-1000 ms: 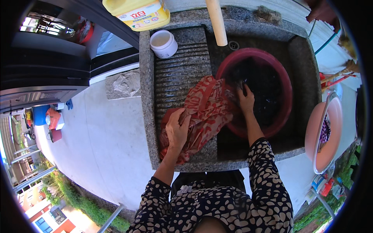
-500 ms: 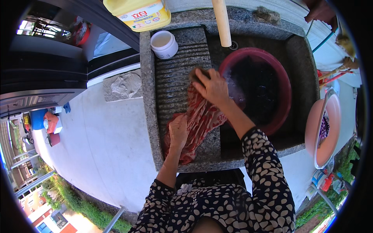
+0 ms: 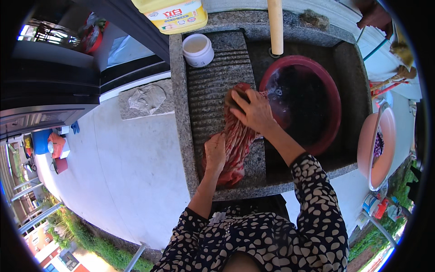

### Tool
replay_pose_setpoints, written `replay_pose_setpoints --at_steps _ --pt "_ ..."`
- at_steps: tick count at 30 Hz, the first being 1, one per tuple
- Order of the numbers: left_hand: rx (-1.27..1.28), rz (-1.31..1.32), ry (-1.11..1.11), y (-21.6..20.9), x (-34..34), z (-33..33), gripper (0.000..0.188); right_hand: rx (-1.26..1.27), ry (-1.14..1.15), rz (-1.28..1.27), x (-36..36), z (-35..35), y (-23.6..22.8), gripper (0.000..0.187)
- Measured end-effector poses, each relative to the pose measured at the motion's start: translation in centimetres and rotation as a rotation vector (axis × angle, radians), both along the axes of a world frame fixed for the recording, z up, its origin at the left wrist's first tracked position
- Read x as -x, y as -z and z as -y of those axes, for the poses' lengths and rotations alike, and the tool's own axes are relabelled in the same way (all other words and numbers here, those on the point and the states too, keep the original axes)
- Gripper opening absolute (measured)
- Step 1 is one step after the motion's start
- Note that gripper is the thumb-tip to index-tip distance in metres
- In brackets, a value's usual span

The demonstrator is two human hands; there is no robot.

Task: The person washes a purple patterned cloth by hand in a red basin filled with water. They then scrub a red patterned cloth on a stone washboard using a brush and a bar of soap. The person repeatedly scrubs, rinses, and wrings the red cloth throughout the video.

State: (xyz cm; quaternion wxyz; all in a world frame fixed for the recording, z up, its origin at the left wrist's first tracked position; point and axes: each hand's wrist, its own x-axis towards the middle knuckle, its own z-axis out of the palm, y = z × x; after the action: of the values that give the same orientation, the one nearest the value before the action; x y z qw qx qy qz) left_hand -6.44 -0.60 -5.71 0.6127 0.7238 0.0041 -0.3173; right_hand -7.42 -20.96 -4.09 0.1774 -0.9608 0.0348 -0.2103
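A wet red-and-white patterned cloth (image 3: 238, 156) lies bunched on the ridged stone washboard (image 3: 210, 81). My left hand (image 3: 215, 152) is closed on the cloth's left side, pressing it to the stone. Farther up, my right hand (image 3: 254, 110) grips what looks like a brown scrubbing brush (image 3: 234, 100) and rests it on the cloth's far part. The brush's underside is hidden. Right beside the washboard, a dark red basin (image 3: 334, 104) of dark water with some foam stands in the sink.
A white tub (image 3: 198, 51) stands at the washboard's far left corner, near a yellow jug (image 3: 176, 16). A pale pipe (image 3: 275, 27) hangs over the stone sink (image 3: 358, 86). Right of the sink is a pink basin (image 3: 385, 154). A grey rag (image 3: 147, 99) lies on a slab at left.
My right hand has drawn the brush a little nearer to me along the cloth. Red cloth now shows beyond the brush. My left hand keeps its hold. The whole view has shifted slightly.
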Motion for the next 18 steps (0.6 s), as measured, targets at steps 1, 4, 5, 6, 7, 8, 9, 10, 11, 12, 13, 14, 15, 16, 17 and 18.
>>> replay_pose_setpoints --at_steps 1,4,5,6,7,8,9,10,11,12,13,14,15,16,17,18 --pt "0.024 -0.004 -0.016 -0.2 0.1 0.1 0.025 -0.062 0.091 -0.110 -1.2 0.9 0.2 0.050" --pt "0.120 -0.054 -0.072 -0.6 0.1 1.0 0.026 -0.123 0.311 -0.264 -4.2 4.4 0.8 0.047" --pt "0.161 -0.106 -0.102 -0.6 0.3 1.3 0.026 -0.123 0.375 -0.287 -4.4 5.5 0.9 0.046" --pt "0.189 -0.152 -0.149 -0.3 0.0 0.9 0.026 -0.144 0.359 -0.317 -4.8 5.3 0.5 0.047" --pt "0.199 -0.143 -0.135 0.0 -0.2 0.5 0.026 -0.186 0.273 -0.291 -4.2 4.4 -0.7 0.048" --pt "0.209 -0.134 -0.121 0.4 -0.3 0.2 0.026 -0.226 0.188 -0.265 -2.9 2.8 -1.8 0.049" --pt "0.224 -0.140 -0.101 0.8 0.0 0.2 0.026 -0.220 0.034 -0.169 -0.8 1.1 -2.7 0.050" --pt "0.185 -0.208 -0.109 0.1 0.0 -0.1 0.026 -0.228 -0.124 -0.074 1.0 -1.1 -2.9 0.052" --pt "0.143 -0.268 -0.118 -1.6 -0.5 -0.2 0.026 -0.189 -0.163 -0.064 2.2 -2.7 -2.6 0.052" --pt "0.104 -0.330 -0.125 -2.4 -0.7 -0.2 0.026 -0.147 -0.200 -0.056 3.3 -4.0 -2.4 0.052" --pt "0.153 -0.302 -0.126 -2.2 -0.7 -0.1 0.026 -0.106 -0.238 -0.047 3.8 -4.6 -2.2 0.052" --pt "0.202 -0.273 -0.129 -1.7 -0.5 0.2 0.026 -0.085 -0.165 -0.090 2.9 -4.0 -1.7 0.052" --pt "0.245 -0.251 -0.124 -1.4 -0.1 0.1 0.026 -0.068 -0.083 -0.139 1.3 -2.7 -1.3 0.052" --pt "0.223 -0.192 -0.082 -0.3 -0.1 -0.2 0.027 -0.042 0.000 -0.174 -0.5 -1.1 -1.0 0.052" --pt "0.184 -0.143 -0.082 -0.2 -0.2 -0.2 0.027 -0.044 0.065 -0.223 -2.0 -0.1 -0.4 0.052" --pt "0.148 -0.090 -0.082 -0.2 -0.1 -0.2 0.026 -0.042 0.129 -0.268 -3.3 0.9 0.1 0.052"
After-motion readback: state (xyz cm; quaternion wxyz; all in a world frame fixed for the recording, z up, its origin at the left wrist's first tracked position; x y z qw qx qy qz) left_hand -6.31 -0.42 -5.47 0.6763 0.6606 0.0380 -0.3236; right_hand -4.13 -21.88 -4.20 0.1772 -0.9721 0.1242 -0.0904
